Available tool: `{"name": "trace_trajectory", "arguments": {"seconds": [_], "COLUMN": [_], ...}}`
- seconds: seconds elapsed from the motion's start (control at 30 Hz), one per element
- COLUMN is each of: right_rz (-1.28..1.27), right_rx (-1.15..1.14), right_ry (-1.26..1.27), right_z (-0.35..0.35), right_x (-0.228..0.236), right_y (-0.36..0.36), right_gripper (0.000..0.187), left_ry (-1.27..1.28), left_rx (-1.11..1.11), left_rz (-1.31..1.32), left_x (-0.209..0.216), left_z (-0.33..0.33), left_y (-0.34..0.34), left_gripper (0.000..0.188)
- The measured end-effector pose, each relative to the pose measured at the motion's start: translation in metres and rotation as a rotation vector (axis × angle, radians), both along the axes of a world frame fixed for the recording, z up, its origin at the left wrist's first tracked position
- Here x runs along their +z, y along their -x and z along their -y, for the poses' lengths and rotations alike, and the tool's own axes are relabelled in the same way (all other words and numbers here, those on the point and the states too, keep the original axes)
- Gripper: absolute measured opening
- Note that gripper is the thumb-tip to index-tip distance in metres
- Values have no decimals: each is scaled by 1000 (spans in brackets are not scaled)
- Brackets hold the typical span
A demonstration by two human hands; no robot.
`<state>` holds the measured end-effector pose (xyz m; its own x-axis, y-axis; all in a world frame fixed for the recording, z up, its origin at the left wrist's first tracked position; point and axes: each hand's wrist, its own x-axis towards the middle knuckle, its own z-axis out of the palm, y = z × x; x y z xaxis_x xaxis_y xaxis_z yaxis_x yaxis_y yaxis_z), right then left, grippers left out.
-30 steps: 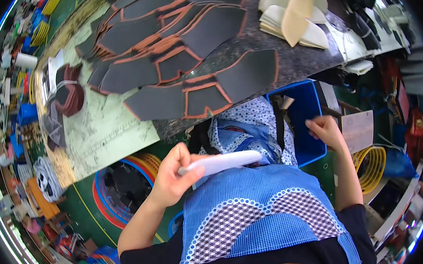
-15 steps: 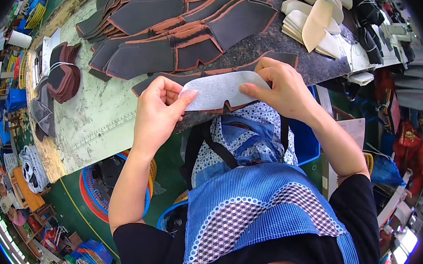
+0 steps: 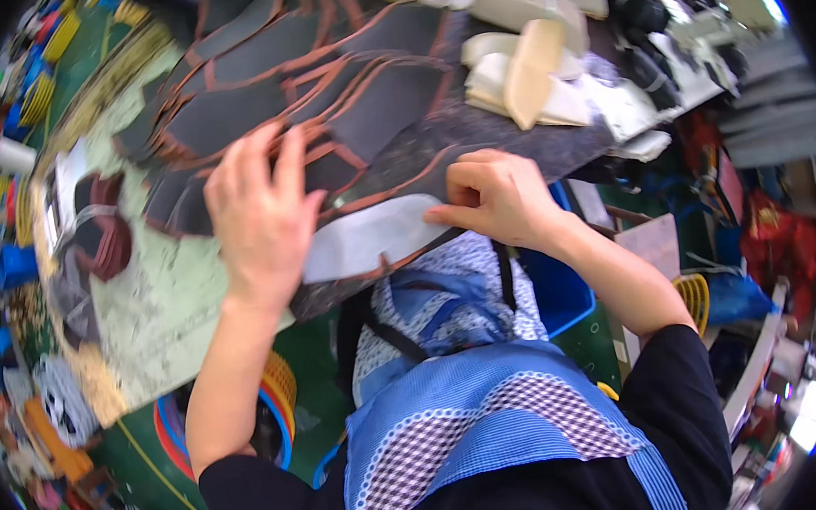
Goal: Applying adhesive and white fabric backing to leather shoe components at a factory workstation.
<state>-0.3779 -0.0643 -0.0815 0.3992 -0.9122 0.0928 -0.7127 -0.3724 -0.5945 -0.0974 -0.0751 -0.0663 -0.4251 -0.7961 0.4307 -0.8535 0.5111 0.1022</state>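
Note:
A light grey, rounded fabric piece (image 3: 368, 238) lies at the table's front edge, over a dark piece with a reddish-brown edge that shows a notch below it. My right hand (image 3: 504, 199) has its fingers curled and pinches the grey piece's right end between thumb and forefinger. Above the left end of the grey piece is my left hand (image 3: 265, 209), slightly smeared by motion, its fingers apart and holding nothing. Behind both hands, dark grey cut pieces (image 3: 386, 103) with reddish-brown edges lie in overlapping stacks.
Stacks of cream, rounded pieces (image 3: 533, 77) sit at the back right. A tied bundle of maroon pieces (image 3: 104, 226) lies on the table's left side. Below the table are a blue bin (image 3: 565, 305) and round baskets (image 3: 280, 399).
My left hand has let go of the grey piece and moved up and left, fingers spreading. The grey piece has gone lower and left, tilting, with my right hand still on it.

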Motion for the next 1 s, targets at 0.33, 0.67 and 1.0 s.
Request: {"name": "trace_trajectory", "arguments": {"seconds": [0.33, 0.67, 1.0], "right_rz": [-227, 333, 833], "right_rx": [-464, -539, -7], "right_ry": [470, 660, -375], "right_z": [44, 32, -30], "right_x": [2, 41, 59], "right_y": [92, 106, 15], "right_gripper": [55, 14, 27], "left_ry": [-54, -55, -1006], "left_rx": [-345, -252, -247], "left_rz": [-342, -257, -1377], "left_x": [36, -21, 39], "left_z": [0, -33, -32], "left_y": [5, 20, 61], "left_gripper": [43, 74, 20]}}
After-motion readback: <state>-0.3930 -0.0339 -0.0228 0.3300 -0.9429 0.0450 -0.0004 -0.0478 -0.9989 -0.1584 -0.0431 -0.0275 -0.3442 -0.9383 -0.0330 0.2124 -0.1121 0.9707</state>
